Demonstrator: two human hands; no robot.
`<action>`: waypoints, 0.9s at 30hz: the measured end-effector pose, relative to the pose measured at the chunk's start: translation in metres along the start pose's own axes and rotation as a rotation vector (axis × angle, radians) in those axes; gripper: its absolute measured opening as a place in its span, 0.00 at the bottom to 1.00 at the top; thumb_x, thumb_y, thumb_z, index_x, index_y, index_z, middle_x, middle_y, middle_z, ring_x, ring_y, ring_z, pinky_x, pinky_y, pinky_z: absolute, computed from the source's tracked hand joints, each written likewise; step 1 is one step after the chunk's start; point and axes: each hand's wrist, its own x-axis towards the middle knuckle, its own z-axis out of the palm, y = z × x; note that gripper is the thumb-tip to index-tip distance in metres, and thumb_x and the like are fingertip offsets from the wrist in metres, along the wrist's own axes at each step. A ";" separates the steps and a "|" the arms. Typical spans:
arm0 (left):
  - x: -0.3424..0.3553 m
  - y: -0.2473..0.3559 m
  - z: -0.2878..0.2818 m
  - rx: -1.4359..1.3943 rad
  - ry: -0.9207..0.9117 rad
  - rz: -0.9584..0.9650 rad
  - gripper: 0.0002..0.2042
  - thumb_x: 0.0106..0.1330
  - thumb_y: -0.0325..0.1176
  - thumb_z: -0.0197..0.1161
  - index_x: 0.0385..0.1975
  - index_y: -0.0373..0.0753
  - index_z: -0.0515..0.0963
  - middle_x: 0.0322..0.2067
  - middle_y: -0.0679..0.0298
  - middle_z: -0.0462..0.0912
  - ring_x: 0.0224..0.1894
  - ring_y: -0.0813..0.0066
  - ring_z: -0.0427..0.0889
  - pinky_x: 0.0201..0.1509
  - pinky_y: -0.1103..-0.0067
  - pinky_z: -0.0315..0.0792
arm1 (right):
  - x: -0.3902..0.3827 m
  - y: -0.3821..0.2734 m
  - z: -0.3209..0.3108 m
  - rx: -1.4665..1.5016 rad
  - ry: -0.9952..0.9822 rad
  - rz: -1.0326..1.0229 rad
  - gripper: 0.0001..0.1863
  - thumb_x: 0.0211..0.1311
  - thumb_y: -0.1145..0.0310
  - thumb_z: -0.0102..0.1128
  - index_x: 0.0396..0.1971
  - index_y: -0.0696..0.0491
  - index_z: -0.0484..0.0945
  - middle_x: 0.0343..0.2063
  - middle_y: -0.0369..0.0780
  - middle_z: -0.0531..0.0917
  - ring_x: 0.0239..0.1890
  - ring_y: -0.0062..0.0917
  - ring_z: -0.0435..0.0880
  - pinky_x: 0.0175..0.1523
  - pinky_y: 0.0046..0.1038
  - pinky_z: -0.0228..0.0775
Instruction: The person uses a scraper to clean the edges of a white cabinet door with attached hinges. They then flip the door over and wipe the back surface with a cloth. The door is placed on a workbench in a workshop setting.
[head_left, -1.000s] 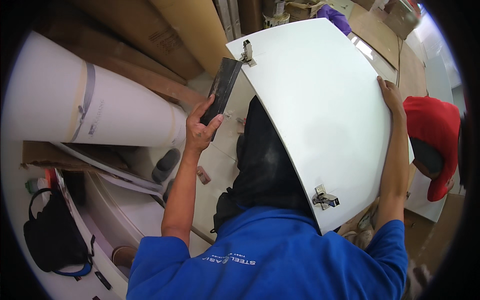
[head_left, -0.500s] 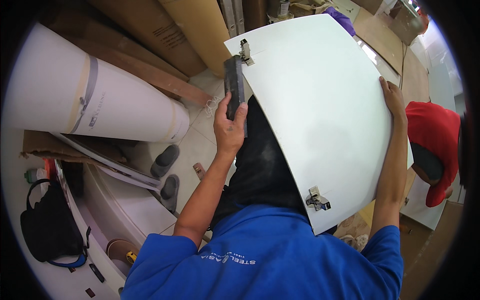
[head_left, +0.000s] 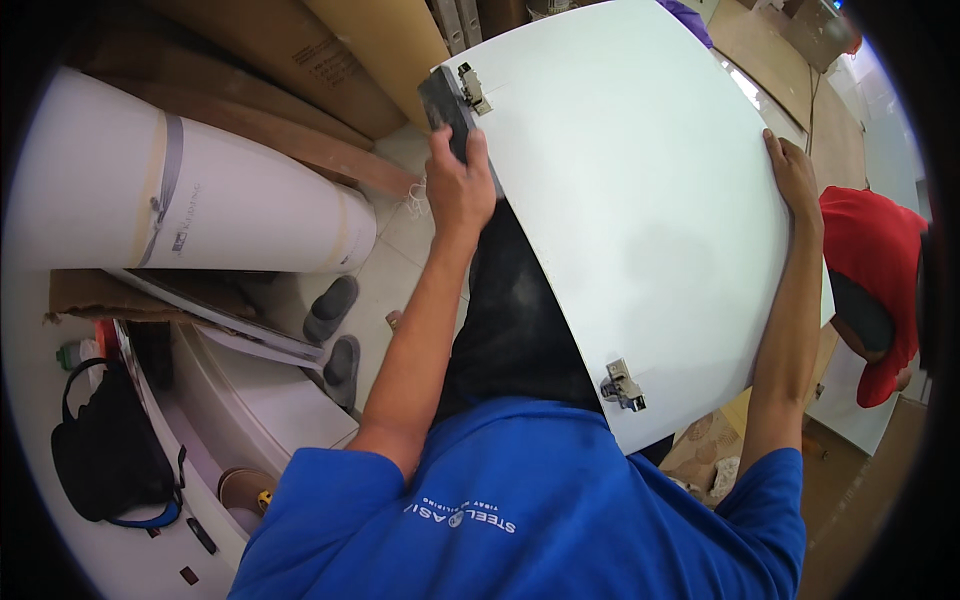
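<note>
A white cabinet door (head_left: 640,200) rests tilted across my lap, with two metal hinges fixed along its left edge: an upper hinge (head_left: 474,90) and a lower hinge (head_left: 624,387). My left hand (head_left: 462,190) is closed round a long dark sanding block (head_left: 445,103), which lies along the door's left edge beside the upper hinge. On the far side, my right hand (head_left: 793,178) grips the door's right edge, thumb on the white face and the other fingers mostly hidden behind it.
At left lies a large white roll (head_left: 250,195) above a black bag (head_left: 115,450). Grey slippers (head_left: 332,308) sit on the tiled floor. Wooden boards (head_left: 290,130) and cardboard lean at the back. A person in red (head_left: 875,260) is close by on the right.
My left hand has moved the sanding block up and left along the door's edge, near the upper hinge. The door has shifted slightly up and left in view; my right hand keeps its grip.
</note>
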 end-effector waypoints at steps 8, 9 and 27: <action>0.060 0.025 -0.030 -0.381 0.095 -0.228 0.29 0.78 0.55 0.59 0.63 0.33 0.73 0.51 0.41 0.84 0.54 0.48 0.85 0.58 0.62 0.77 | -0.001 -0.004 0.009 0.037 0.022 0.012 0.38 0.78 0.37 0.52 0.47 0.63 0.87 0.42 0.59 0.89 0.47 0.48 0.89 0.57 0.42 0.76; 0.048 0.017 -0.035 -0.345 0.028 -0.213 0.29 0.78 0.54 0.59 0.62 0.33 0.73 0.52 0.41 0.84 0.55 0.49 0.85 0.58 0.63 0.78 | -0.002 -0.006 0.009 0.051 0.029 0.030 0.37 0.78 0.37 0.52 0.47 0.62 0.87 0.44 0.58 0.89 0.48 0.47 0.89 0.58 0.41 0.76; -0.002 -0.012 -0.038 -0.207 0.036 -0.188 0.30 0.78 0.54 0.60 0.65 0.32 0.69 0.54 0.42 0.83 0.54 0.49 0.85 0.58 0.61 0.77 | 0.004 -0.007 0.014 0.105 -0.011 0.038 0.38 0.78 0.36 0.51 0.49 0.63 0.87 0.42 0.57 0.89 0.46 0.45 0.90 0.57 0.40 0.77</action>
